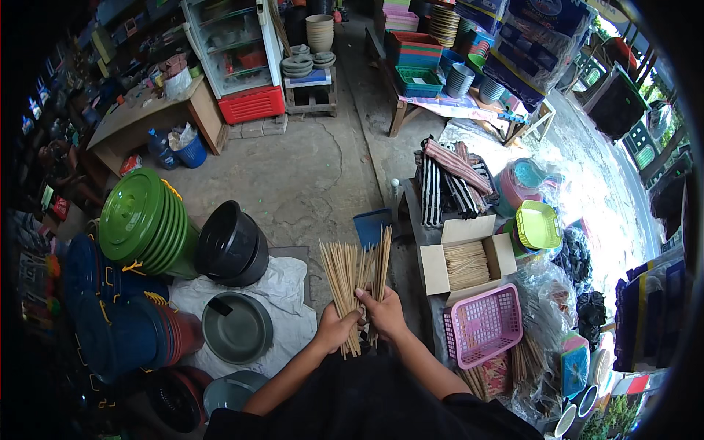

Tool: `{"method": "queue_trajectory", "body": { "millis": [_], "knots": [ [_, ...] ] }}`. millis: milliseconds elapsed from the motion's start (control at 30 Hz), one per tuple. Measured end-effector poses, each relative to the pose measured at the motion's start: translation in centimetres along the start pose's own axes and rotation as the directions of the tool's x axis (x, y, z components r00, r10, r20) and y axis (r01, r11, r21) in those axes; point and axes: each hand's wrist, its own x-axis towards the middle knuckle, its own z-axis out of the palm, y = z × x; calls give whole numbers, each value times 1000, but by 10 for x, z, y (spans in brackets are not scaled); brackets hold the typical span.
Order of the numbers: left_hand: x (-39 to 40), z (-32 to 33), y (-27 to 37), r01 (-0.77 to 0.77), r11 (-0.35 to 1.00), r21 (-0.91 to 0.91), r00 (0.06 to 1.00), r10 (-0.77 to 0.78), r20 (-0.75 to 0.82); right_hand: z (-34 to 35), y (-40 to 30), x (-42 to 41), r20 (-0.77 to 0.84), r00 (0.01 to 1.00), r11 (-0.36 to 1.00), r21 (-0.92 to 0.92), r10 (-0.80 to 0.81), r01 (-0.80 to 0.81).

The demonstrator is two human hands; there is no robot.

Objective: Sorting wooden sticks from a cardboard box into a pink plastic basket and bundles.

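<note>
My left hand grips a thick, fanned bundle of thin wooden sticks, which may be bamboo skewers. A smaller bundle of the same sticks is held in my right hand. Both hands meet in front of my body, thumbs on top, and the bundles nearly touch. To the right, an open cardboard box holds many more such sticks, lying flat. Just below the box sits a pink plastic basket.
Green lidded buckets, black basins and a grey basin stand at my left. Striped folded textiles lie beyond the box. A blue dustpan is past my hands. Farther off are a glass-door fridge and a table of baskets.
</note>
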Motion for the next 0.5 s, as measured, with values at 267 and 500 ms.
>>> {"method": "queue_trajectory", "body": {
  "millis": [267, 500],
  "knots": [
    [-3, -1, 3, 55, 998, -32, 998, -55, -1, 0, 4, 0, -27, 999, 999, 37, 22, -21],
    [-6, -1, 4, 28, 998, -64, 999, -29, -23, -6, 12, 5, -26, 1000, 1000, -23, 1, -2]
  ]
}}
